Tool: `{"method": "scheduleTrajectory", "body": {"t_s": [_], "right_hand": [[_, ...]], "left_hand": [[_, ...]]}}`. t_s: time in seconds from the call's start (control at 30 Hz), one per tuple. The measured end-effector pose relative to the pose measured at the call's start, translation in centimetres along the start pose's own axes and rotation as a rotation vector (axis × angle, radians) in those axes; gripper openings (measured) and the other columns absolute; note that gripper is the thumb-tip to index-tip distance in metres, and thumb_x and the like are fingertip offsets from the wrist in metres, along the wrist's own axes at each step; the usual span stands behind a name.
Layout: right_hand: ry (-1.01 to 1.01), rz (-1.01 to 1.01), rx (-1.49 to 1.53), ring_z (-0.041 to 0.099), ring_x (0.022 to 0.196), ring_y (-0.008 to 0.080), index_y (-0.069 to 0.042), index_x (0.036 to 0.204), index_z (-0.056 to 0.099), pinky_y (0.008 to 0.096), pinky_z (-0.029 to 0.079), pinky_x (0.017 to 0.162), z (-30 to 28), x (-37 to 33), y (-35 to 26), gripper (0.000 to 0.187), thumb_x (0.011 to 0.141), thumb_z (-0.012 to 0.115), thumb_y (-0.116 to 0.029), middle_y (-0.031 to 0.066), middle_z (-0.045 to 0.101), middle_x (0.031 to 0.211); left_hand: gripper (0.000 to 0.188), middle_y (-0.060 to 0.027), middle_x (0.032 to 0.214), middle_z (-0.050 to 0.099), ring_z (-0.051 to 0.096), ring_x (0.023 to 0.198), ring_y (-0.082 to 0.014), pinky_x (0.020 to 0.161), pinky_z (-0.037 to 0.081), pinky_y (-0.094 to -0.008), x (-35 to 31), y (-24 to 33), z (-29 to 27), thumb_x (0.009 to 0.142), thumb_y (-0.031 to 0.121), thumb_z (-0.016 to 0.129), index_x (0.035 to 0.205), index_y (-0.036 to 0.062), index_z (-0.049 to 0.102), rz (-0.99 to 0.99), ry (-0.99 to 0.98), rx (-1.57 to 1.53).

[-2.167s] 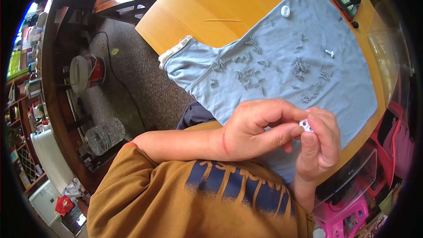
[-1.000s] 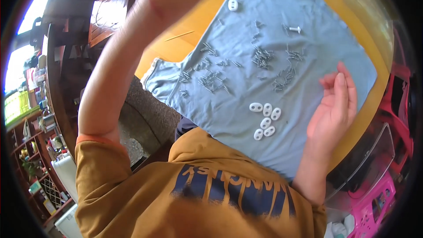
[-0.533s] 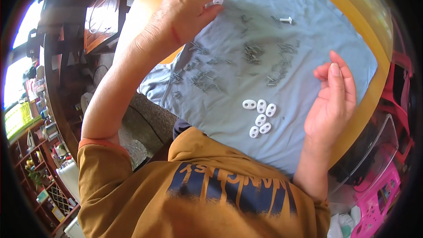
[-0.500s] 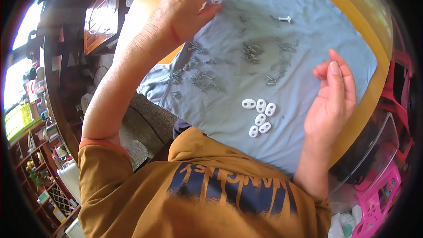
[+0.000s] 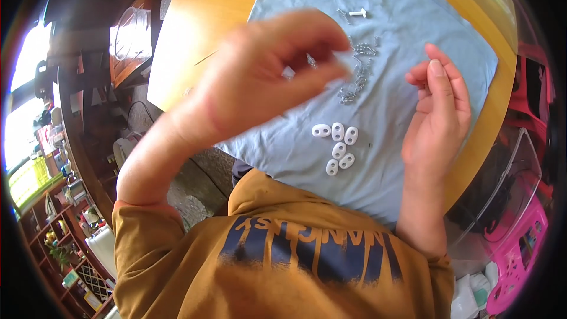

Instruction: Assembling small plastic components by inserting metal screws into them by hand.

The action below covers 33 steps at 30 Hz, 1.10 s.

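My left hand, blurred by motion, is above the blue cloth with a small white piece pinched between thumb and fingertips. Half a second ago that piece showed as a white oval with holes. To the right, my right hand is raised with its thumb pressed to curled fingers; anything between them is hidden. Several white two-hole oval pieces lie grouped nearer to me. Small dark metal pieces, like springs or short chains, are scattered beyond them, some hidden by my left hand.
At the far side of the cloth lies a white T-shaped piece. The cloth covers part of a yellow wooden table. A pink plastic chair stands at the right, and shelves with goods at the left.
My left hand has come from the far left edge of the cloth toward its middle, carrying the white piece. The right hand keeps its pinched pose. The view has shifted slightly.
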State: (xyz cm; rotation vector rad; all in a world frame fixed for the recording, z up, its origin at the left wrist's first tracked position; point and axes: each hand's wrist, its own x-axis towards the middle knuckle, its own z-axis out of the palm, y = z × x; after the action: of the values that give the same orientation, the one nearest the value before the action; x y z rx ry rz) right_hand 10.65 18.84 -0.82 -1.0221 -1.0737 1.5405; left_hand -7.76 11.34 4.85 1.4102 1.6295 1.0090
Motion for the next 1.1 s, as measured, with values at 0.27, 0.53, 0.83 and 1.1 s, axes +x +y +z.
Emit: {"method": "scheduleTrajectory", "body": {"t_s": [0.27,0.53,0.83,1.1], "right_hand": [[0.038,0.051,0.221,0.055,0.072,0.0133,0.005,0.105,0.060,0.0261,0.045,0.073,-0.9,0.5,0.5,0.024,0.088,0.056,-0.012,0.0055,0.060,0.079],[0.042,0.023,0.222,0.056,0.074,0.0126,0.004,0.103,0.062,0.0267,0.046,0.070,-1.1,0.5,0.7,0.021,0.088,0.057,-0.010,0.0064,0.061,0.080],[-0.004,-0.018,0.149,0.056,0.073,0.0125,0.005,0.102,0.062,0.0262,0.045,0.071,-0.7,0.7,0.8,0.021,0.088,0.057,-0.010,0.0069,0.062,0.082],[-0.002,-0.067,0.105,0.055,0.075,0.0117,0.005,0.103,0.062,0.0263,0.045,0.072,-0.5,0.7,0.9,0.021,0.088,0.056,-0.009,0.0071,0.062,0.084]], "left_hand": [[0.018,-0.0074,0.079,0.060,0.060,0.072,-0.0273,0.061,0.048,-0.0360,-0.4,-0.9,6.2,0.073,0.005,0.066,0.090,0.0065,0.061,0.318,-0.411,0.290],[0.028,-0.0099,0.083,0.062,0.062,0.068,-0.0228,0.059,0.051,-0.0308,-2.1,-0.1,3.9,0.071,-0.004,0.067,0.097,0.0049,0.066,0.329,-0.127,0.379],[0.031,-0.0071,0.074,0.060,0.057,0.058,-0.0189,0.050,0.045,-0.0291,-8.1,-1.9,3.3,0.064,-0.005,0.070,0.094,0.0013,0.066,0.335,0.129,0.525],[0.043,-0.0028,0.083,0.057,0.052,0.057,-0.0171,0.052,0.042,-0.0285,-7.1,-3.3,4.7,0.058,0.003,0.068,0.100,0.0093,0.066,0.418,0.042,0.686]]}}
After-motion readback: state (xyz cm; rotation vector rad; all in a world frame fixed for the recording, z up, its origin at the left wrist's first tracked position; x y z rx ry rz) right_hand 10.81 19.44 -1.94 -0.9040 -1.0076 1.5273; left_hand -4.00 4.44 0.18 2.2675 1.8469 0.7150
